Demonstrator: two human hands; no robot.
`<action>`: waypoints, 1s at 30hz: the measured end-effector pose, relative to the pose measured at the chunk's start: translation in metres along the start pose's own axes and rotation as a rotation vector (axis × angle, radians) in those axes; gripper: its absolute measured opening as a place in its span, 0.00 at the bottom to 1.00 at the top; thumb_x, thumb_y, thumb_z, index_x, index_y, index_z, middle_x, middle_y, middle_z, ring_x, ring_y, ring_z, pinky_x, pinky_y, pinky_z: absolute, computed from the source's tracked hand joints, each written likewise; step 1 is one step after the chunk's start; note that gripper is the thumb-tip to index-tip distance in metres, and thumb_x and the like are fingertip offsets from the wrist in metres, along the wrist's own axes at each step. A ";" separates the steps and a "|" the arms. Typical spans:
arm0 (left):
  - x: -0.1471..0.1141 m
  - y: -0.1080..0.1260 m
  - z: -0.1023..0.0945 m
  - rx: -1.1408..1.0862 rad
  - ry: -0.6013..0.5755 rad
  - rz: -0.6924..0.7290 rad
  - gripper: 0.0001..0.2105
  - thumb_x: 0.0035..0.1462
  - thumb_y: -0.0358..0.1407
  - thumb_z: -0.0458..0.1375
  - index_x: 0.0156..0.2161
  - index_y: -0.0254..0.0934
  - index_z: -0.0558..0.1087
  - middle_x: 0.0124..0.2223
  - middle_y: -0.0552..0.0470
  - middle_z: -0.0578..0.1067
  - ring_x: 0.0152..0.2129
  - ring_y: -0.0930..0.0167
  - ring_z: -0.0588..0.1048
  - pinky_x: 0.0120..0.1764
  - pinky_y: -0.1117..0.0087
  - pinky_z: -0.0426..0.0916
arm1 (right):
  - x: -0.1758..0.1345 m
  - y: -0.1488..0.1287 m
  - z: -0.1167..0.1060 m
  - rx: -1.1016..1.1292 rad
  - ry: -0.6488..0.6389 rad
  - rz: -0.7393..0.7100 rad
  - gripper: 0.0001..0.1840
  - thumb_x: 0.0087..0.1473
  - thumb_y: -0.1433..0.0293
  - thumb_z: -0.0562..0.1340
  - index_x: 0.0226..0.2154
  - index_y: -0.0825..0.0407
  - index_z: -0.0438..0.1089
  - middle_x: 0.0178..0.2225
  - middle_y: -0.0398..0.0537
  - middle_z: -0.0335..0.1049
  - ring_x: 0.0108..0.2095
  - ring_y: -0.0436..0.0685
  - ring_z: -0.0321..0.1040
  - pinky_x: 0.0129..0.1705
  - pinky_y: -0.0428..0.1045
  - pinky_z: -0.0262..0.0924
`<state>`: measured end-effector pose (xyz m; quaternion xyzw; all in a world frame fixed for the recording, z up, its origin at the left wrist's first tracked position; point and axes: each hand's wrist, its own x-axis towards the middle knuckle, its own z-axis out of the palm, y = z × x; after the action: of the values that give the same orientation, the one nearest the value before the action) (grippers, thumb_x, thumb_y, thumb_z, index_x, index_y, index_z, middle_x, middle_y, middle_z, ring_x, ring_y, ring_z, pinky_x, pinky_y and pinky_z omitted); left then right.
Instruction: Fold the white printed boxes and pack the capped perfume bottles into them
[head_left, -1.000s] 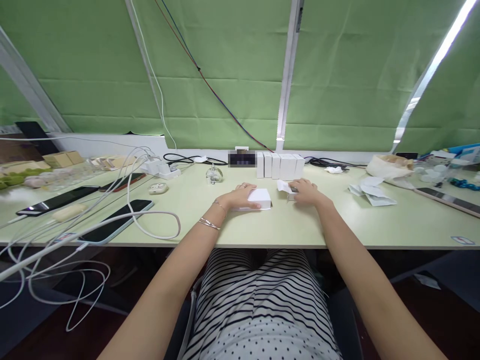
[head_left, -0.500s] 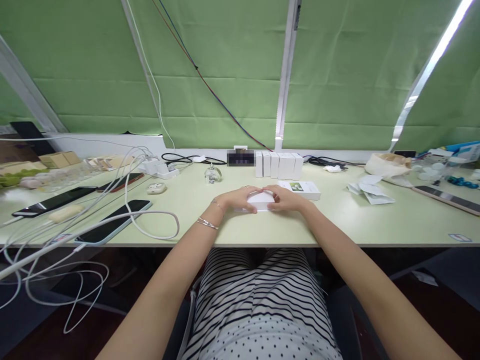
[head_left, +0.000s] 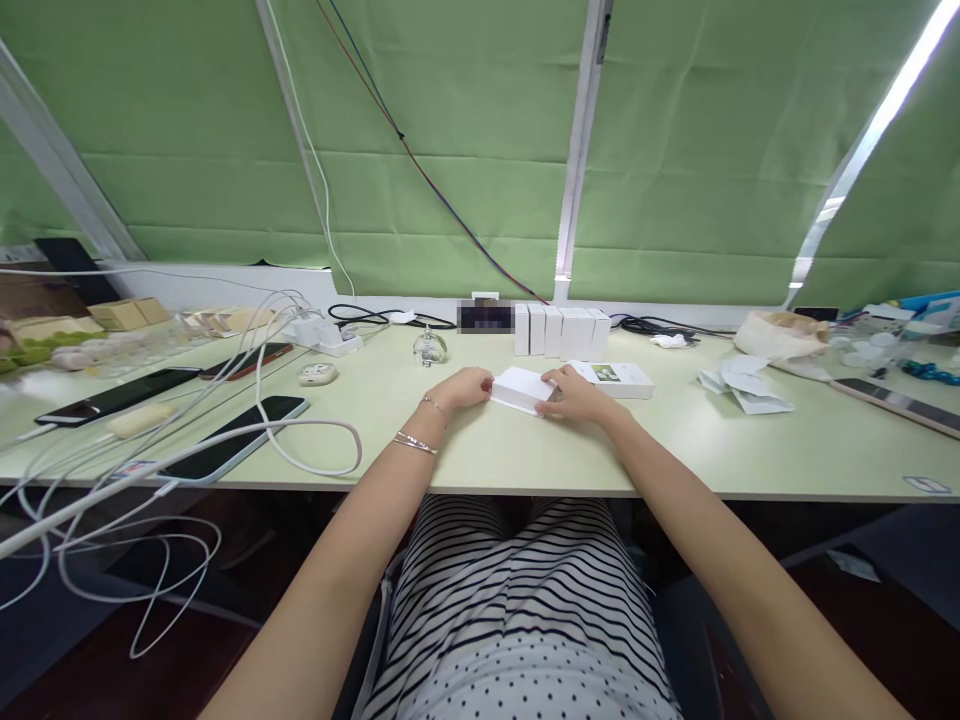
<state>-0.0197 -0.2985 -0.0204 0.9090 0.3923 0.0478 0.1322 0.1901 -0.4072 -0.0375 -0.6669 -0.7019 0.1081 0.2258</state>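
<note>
A small white box (head_left: 523, 387) rests at an angle on the table in front of me, with a thin white edge or flap along its near lower side. My right hand (head_left: 579, 396) grips its right end between thumb and fingers. At the left corner, the fingertips of my left hand (head_left: 469, 388) are pinched together against the box's edge. Just behind my right hand lies a white carton with a green-and-white picture (head_left: 611, 378). Further back, several white boxes (head_left: 562, 332) stand upright in a row.
A clear glass bottle (head_left: 429, 347) stands left of the hands. Phones (head_left: 240, 440) and looping white cables (head_left: 341, 428) cover the left side. Crumpled white papers (head_left: 744, 383), a cloth bag (head_left: 780, 338) and another phone (head_left: 900, 400) lie to the right.
My left hand has slid leftward from over the box to its left corner, uncovering the top. The box has turned at an angle. My right hand still holds its right end.
</note>
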 end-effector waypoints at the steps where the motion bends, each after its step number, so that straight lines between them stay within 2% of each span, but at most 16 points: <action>1: 0.000 -0.001 0.000 -0.009 0.002 -0.016 0.12 0.60 0.38 0.55 0.46 0.34 0.69 0.47 0.47 0.71 0.42 0.67 0.72 0.45 0.59 0.69 | 0.001 0.000 0.000 0.017 0.010 0.010 0.32 0.46 0.54 0.64 0.51 0.52 0.63 0.50 0.57 0.58 0.46 0.63 0.65 0.50 0.56 0.58; 5: 0.001 -0.007 0.000 -0.084 0.069 -0.129 0.16 0.59 0.38 0.56 0.51 0.34 0.66 0.51 0.45 0.68 0.45 0.64 0.70 0.46 0.56 0.68 | 0.005 0.002 0.002 0.095 0.064 0.059 0.32 0.45 0.52 0.63 0.49 0.52 0.63 0.48 0.57 0.59 0.45 0.62 0.66 0.48 0.56 0.59; 8: -0.001 -0.006 0.000 -0.201 0.110 -0.171 0.15 0.59 0.37 0.56 0.50 0.34 0.66 0.49 0.46 0.69 0.43 0.65 0.71 0.44 0.57 0.69 | 0.009 0.003 0.003 0.153 0.096 0.072 0.31 0.46 0.51 0.62 0.49 0.51 0.61 0.48 0.56 0.59 0.44 0.61 0.66 0.48 0.56 0.60; 10: -0.002 -0.002 0.000 -0.316 0.129 -0.137 0.16 0.56 0.34 0.58 0.50 0.33 0.66 0.44 0.45 0.72 0.39 0.66 0.73 0.41 0.60 0.70 | 0.011 0.004 0.004 0.190 0.091 0.060 0.31 0.46 0.52 0.62 0.49 0.51 0.61 0.49 0.55 0.59 0.43 0.59 0.66 0.48 0.55 0.60; 12: -0.004 0.005 0.000 -0.448 0.157 -0.063 0.22 0.52 0.30 0.60 0.52 0.32 0.63 0.41 0.45 0.73 0.37 0.65 0.73 0.39 0.63 0.70 | 0.010 0.004 0.005 0.220 0.062 0.049 0.32 0.45 0.53 0.64 0.50 0.51 0.60 0.50 0.55 0.58 0.43 0.59 0.66 0.47 0.55 0.61; 15: -0.005 0.015 -0.001 -0.637 0.208 0.051 0.34 0.49 0.28 0.60 0.60 0.32 0.51 0.42 0.44 0.72 0.38 0.66 0.73 0.39 0.65 0.69 | 0.007 0.005 0.005 0.258 0.008 0.053 0.40 0.41 0.55 0.66 0.54 0.51 0.55 0.52 0.58 0.56 0.44 0.61 0.66 0.47 0.58 0.62; 18: -0.005 0.021 -0.002 -0.780 0.231 0.142 0.41 0.51 0.31 0.59 0.63 0.35 0.38 0.47 0.43 0.68 0.38 0.70 0.73 0.42 0.65 0.69 | 0.005 0.004 0.005 0.314 -0.047 0.039 0.49 0.39 0.55 0.67 0.59 0.52 0.47 0.52 0.59 0.57 0.48 0.62 0.64 0.49 0.58 0.62; 21: -0.005 0.022 -0.002 -0.849 0.195 0.212 0.45 0.50 0.35 0.61 0.63 0.39 0.34 0.51 0.42 0.64 0.39 0.71 0.73 0.45 0.64 0.67 | 0.004 0.001 0.006 0.357 -0.092 0.002 0.55 0.38 0.58 0.68 0.62 0.54 0.39 0.52 0.60 0.58 0.52 0.62 0.60 0.52 0.56 0.60; 26: -0.005 0.021 0.005 -0.818 0.018 0.271 0.49 0.45 0.38 0.65 0.64 0.44 0.37 0.61 0.37 0.55 0.36 0.70 0.74 0.45 0.61 0.68 | 0.002 -0.006 0.009 0.375 -0.142 -0.053 0.60 0.35 0.64 0.70 0.63 0.54 0.34 0.54 0.60 0.56 0.56 0.63 0.57 0.57 0.58 0.53; 30: -0.006 0.022 0.009 -0.717 -0.092 0.304 0.45 0.42 0.40 0.67 0.63 0.41 0.47 0.59 0.39 0.60 0.36 0.68 0.73 0.43 0.60 0.67 | 0.001 -0.008 0.010 0.386 -0.165 -0.096 0.59 0.35 0.64 0.71 0.62 0.53 0.36 0.58 0.61 0.53 0.58 0.66 0.55 0.59 0.60 0.52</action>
<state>-0.0066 -0.3191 -0.0230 0.8540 0.2052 0.1603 0.4503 0.1780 -0.4055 -0.0427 -0.5659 -0.7152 0.2837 0.2962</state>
